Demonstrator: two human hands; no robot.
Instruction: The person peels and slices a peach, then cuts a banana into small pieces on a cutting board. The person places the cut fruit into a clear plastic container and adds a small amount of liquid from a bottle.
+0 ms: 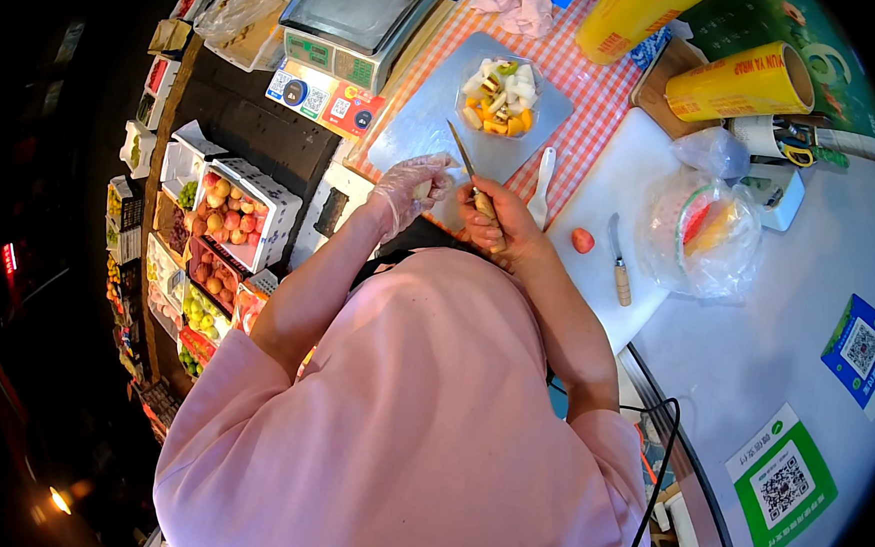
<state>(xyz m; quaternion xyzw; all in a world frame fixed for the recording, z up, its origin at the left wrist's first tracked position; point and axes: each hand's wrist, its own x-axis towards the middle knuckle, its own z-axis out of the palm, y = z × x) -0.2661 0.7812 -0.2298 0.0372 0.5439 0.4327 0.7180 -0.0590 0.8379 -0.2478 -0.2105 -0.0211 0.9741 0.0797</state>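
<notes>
Pale fruit piece (423,188) and knife (463,151) held near cutting board (412,122).
Gloved left hand (409,194): fingers pinch the piece. Clear bowl (535,99) of cut fruit (507,123) beyond, on the board. Right hand (511,223): fingers wrap the knife's wooden handle.

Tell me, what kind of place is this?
Probably a fruit stall: there are reddish-yellow round fruits in an open box, a digital weighing scale and cut-up fruit on the counter.
</notes>
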